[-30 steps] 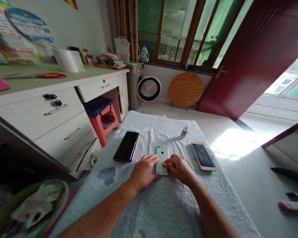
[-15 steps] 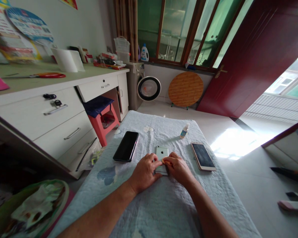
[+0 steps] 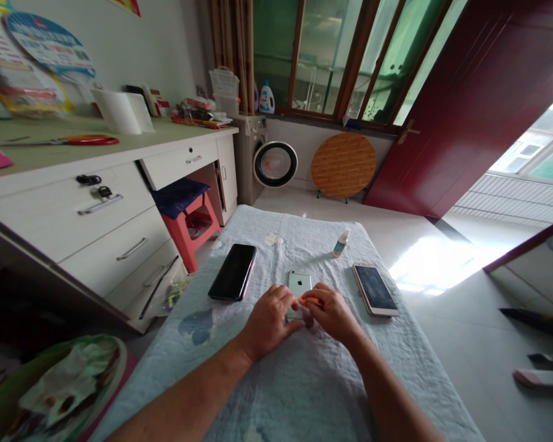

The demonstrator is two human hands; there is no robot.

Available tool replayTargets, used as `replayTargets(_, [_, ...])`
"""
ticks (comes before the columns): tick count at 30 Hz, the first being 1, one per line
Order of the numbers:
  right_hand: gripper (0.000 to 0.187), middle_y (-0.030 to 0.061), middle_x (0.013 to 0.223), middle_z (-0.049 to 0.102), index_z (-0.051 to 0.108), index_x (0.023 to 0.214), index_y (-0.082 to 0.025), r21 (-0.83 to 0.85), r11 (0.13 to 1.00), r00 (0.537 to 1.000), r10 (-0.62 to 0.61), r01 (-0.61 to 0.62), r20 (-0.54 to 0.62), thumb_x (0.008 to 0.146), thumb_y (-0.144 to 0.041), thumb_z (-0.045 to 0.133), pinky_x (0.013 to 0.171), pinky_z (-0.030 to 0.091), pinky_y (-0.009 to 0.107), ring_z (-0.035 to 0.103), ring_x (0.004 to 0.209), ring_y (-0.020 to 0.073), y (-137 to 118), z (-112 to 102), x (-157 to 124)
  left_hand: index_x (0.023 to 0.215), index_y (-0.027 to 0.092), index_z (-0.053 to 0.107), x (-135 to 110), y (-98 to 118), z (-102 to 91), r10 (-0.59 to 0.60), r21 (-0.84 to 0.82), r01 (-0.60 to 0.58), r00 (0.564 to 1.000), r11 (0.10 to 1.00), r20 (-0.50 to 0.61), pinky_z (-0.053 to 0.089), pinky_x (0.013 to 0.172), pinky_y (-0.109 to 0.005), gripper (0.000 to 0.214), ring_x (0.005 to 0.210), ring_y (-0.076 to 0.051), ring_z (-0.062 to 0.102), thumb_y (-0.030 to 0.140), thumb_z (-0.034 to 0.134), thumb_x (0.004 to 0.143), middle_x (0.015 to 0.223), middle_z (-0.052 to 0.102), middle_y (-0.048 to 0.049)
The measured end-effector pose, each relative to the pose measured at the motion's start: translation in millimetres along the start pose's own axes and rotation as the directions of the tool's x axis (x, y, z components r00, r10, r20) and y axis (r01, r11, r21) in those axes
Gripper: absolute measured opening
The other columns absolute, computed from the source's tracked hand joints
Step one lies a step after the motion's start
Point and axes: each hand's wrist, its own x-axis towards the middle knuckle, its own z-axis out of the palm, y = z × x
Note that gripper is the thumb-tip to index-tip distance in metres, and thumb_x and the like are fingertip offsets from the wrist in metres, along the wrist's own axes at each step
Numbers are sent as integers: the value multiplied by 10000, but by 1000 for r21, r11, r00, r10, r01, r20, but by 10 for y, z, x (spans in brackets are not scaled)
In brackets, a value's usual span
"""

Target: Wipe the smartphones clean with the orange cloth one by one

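Note:
A silver Apple phone (image 3: 299, 279) lies back side up on the cloth-covered table, its logo showing. My left hand (image 3: 270, 314) grips its left and lower part, with the thumb near the lower edge and the fingers bent over it. Pinched in my right hand (image 3: 334, 313) is a small orange piece (image 3: 312, 301), perhaps a cloth, held over the middle of the phone back. My hands hide much of the lower half. To the left lies a black phone (image 3: 233, 272), screen up. A gold-edged phone (image 3: 375, 288) with a dark screen rests on the right.
A small spray bottle (image 3: 341, 243) stands toward the far right of the light blue table cover (image 3: 276, 380). Left of the table are a white drawer desk (image 3: 105, 224), a red stool (image 3: 191, 236) and a bin (image 3: 120, 359). Behind stands an open washing machine (image 3: 249, 153).
My right hand has shifted slightly with the orange piece, which now shows more between the fingers. My left fingertips have drawn back a little. The phones stay on the table.

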Motion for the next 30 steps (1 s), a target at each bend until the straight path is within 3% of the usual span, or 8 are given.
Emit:
replayTargets(2, [152, 33, 781, 608, 723, 831, -176, 41, 999, 1000, -7, 7, 12, 828, -206, 575, 648, 422, 225, 569, 690, 115, -18, -16, -6, 957, 208, 590, 7, -34, 14, -70, -71, 65, 995, 995, -69, 441, 844, -339, 285, 934, -215, 524, 378, 722, 770, 943, 551, -25])
replayTargets(5, [150, 29, 793, 608, 718, 835, -176, 113, 993, 998, -35, 30, 45, 819, -186, 569, 633, 419, 215, 564, 686, 107, -58, -42, -20, 1021, 208, 616, 18, -68, 21, -96, -162, 84, 993, 983, -67, 442, 859, -333, 377, 945, -211, 529, 414, 750, 735, 972, 547, -30])
replayTargets(10, [167, 24, 795, 609, 713, 817, -173, 171, 985, 995, -48, 32, 91, 774, -127, 558, 658, 425, 215, 566, 704, 107, -96, -72, -28, 771, 203, 675, 21, -84, 25, -48, -198, 47, 999, 979, -1, 427, 811, -311, 210, 885, -191, 522, 362, 591, 878, 837, 557, -21])
replayTargets(18, [123, 6, 757, 566, 699, 781, -176, 191, 978, 992, 99, -82, -81, 797, -253, 605, 605, 405, 217, 514, 642, 98, 75, -48, 12, 685, 205, 644, 21, -43, -44, -13, -252, 32, 997, 967, 78, 413, 815, -288, 133, 876, -178, 527, 193, 636, 818, 810, 567, -6])
replayTargets(23, [153, 6, 750, 558, 696, 776, -179, 225, 972, 995, 84, -70, -55, 809, -295, 602, 604, 415, 214, 526, 650, 101, -7, -64, 5, 750, 205, 662, 30, -38, -20, -105, -234, 99, 994, 967, -13, 424, 826, -305, 92, 897, -196, 535, 278, 714, 768, 842, 568, -17])
replayTargets(27, [156, 21, 793, 587, 700, 821, -189, 238, 971, 999, 30, -19, -43, 825, -293, 584, 635, 436, 220, 551, 690, 112, -60, -40, -2, 808, 210, 685, 38, -64, 17, -173, -229, 157, 984, 961, -51, 431, 829, -339, 250, 907, -224, 536, 394, 792, 676, 852, 579, -23])
replayTargets(30, [154, 24, 802, 593, 703, 842, -191, 231, 973, 999, 7, 5, -53, 833, -279, 577, 641, 436, 222, 558, 701, 114, -54, -6, -2, 789, 210, 694, 41, -49, 27, -183, -236, 165, 982, 958, -54, 423, 823, -341, 205, 889, -221, 539, 385, 766, 710, 831, 587, -22])
